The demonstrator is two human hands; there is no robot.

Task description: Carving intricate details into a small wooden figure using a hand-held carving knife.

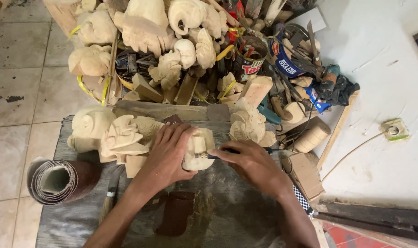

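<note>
On the grey work mat (pixel 227 216), the left hand (pixel 165 158) presses down over a pale wood carving (pixel 200 148), fingers spread and curled around its top, seemingly to keep it from shifting. The right hand (pixel 250 160) is closed around a slim carving tool (pixel 212 156), its tip touching the carving's side. Unfinished carvings (pixel 122 135) lie left of the held piece, another (pixel 248 123) just right; a sandpaper roll (pixel 57 180) sits at the mat's left edge.
</note>
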